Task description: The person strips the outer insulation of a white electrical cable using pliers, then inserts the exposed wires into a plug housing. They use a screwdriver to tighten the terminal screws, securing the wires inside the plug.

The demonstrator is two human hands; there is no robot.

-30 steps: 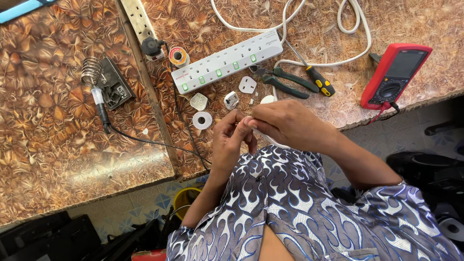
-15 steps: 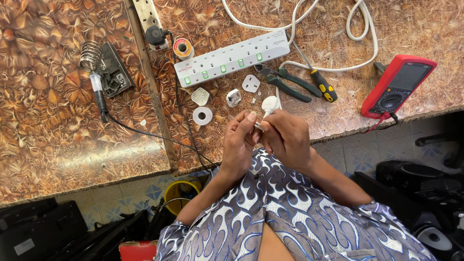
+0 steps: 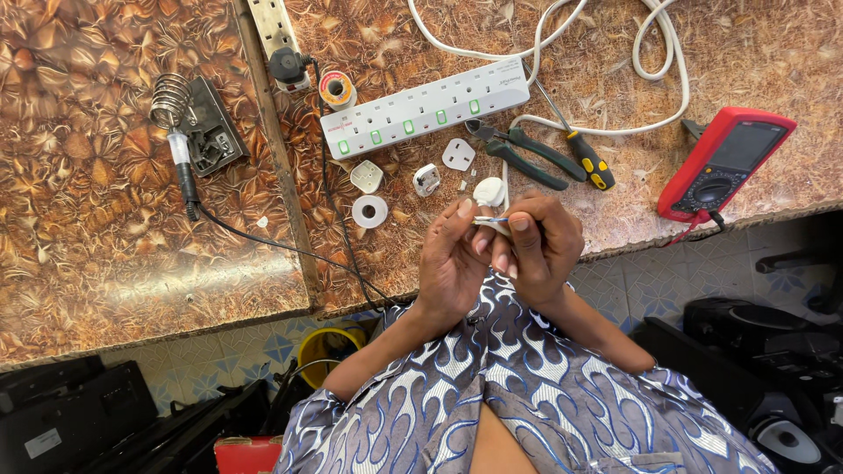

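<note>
Just below the white power strip [image 3: 428,109], the left hand [image 3: 452,263] and right hand [image 3: 537,250] are pinching a thin, light, flexible wire end [image 3: 490,219], probably slippery and best gripped close to its tip between the fingertips.

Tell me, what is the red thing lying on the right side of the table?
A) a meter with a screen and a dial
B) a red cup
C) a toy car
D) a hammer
A: the red meter has a dark screen at its top and a round dial below it, and it lies flat near the table edge, to the right of both hands.
</note>
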